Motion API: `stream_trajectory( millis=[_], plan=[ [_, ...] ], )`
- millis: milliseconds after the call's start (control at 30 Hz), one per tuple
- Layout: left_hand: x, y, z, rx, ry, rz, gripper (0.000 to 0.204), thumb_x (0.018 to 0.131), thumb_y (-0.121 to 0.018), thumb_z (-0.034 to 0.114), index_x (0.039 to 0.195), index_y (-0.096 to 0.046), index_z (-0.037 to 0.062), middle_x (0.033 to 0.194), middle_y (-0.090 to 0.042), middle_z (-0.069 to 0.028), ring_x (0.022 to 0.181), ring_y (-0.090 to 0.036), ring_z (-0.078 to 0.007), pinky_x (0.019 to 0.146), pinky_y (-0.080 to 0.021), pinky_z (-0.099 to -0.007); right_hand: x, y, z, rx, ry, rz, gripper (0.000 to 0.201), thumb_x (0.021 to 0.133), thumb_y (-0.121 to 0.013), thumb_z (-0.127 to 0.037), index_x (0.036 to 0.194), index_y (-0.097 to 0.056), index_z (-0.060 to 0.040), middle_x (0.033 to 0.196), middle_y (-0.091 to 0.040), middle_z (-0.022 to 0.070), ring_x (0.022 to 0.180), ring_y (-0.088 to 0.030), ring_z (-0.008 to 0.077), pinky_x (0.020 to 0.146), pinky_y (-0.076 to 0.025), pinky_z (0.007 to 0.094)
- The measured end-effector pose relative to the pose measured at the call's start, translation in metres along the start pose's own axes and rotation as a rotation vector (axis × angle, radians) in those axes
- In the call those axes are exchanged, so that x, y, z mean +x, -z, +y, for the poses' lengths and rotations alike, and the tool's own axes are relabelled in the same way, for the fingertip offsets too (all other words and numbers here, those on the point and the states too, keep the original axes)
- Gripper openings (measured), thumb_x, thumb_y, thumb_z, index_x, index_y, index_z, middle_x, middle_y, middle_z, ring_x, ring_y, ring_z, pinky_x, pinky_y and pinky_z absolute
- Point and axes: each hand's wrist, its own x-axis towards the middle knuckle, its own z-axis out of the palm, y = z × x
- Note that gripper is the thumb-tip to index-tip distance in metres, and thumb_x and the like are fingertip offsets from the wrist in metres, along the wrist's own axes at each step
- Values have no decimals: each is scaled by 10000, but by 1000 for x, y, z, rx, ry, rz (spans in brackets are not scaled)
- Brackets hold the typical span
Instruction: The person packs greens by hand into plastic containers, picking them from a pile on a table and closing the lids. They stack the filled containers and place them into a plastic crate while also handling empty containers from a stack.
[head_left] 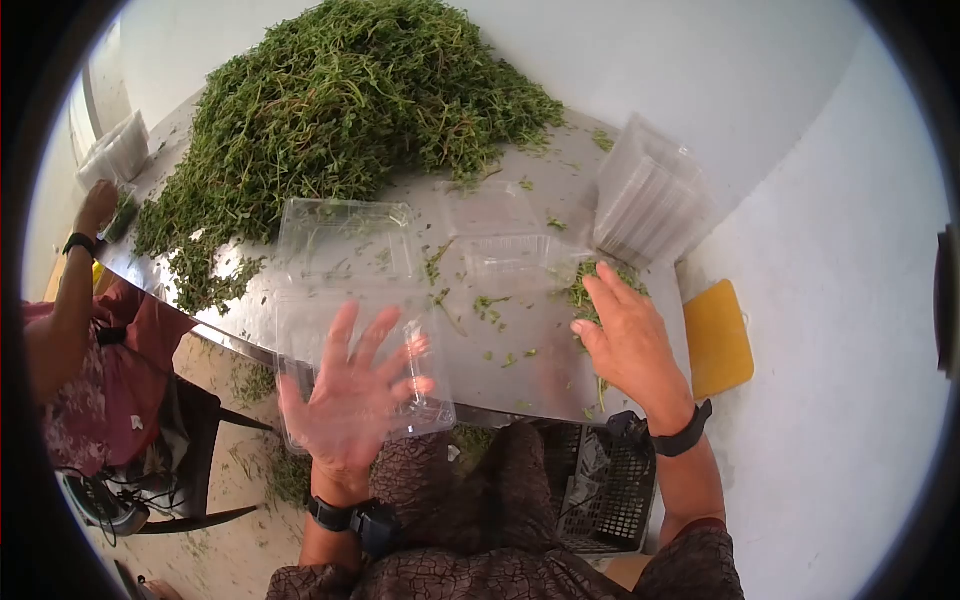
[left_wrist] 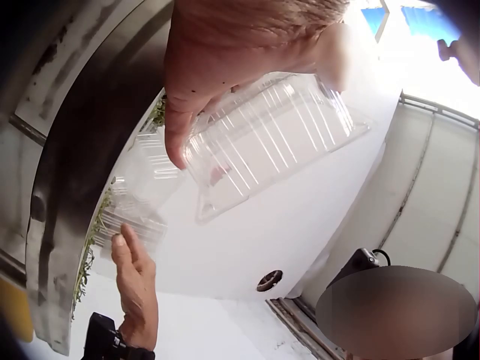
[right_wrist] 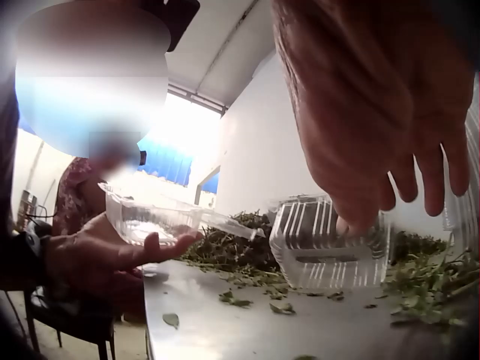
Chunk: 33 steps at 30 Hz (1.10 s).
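Note:
My left hand (head_left: 352, 395), palm up with its fingers spread, carries a clear plastic clamshell container (head_left: 428, 412) at the table's near edge. The fingers show through the plastic, and the lid (head_left: 345, 228) lies folded back over the tabletop. In the right wrist view the container (right_wrist: 154, 214) rests level on the left palm. My right hand (head_left: 632, 338) holds nothing; its fingers point forward above a few green sprigs (head_left: 585, 290). Another clear container (head_left: 505, 250) stands on the table between the hands. In the right wrist view this container (right_wrist: 326, 247) is just beyond the right hand.
A large heap of leafy green stems (head_left: 340, 110) covers the back of the metal table (head_left: 540, 370). Stacked clear containers (head_left: 650, 195) stand at right, beside a yellow board (head_left: 718, 338). A black crate (head_left: 605, 500) sits below. Another person's arm (head_left: 65, 290) reaches in from the left.

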Motion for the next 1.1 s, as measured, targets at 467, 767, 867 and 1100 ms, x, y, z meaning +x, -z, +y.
stream_trajectory(
  millis=[467,767,867,1100],
  plan=[
    [-2,-1,5,27,-15,43,930,800,-450,675,1455,-148,88,1454,-212,-238,1215,-374,-457,886,-399,-574,45,13,-28,198,121,227,567,737,-669,-70,1250,-446,17,1325,-444,213,809,-626,338,690,-511,387],
    [-3,1,8,4,-18,28,917,796,-433,686,1453,-176,100,1445,-243,-223,1230,-361,-463,908,-391,-580,52,-22,-16,77,186,65,209,735,-668,-98,870,-579,36,796,-587,175,731,-597,367,615,-467,446],
    [-4,1,10,-4,-21,30,928,798,-435,694,1455,-166,96,1455,-226,-220,1229,-364,-456,911,-392,-572,54,-33,-8,23,151,102,165,732,-669,-94,765,-557,21,782,-585,183,730,-598,373,621,-470,451],
    [-3,3,6,-17,-13,-16,871,816,-394,667,1454,-183,114,1449,-253,-209,1255,-340,-452,938,-366,-584,70,-38,3,-111,30,86,222,751,-665,-95,904,-559,27,866,-604,207,728,-612,370,646,-482,448]
  ],
)
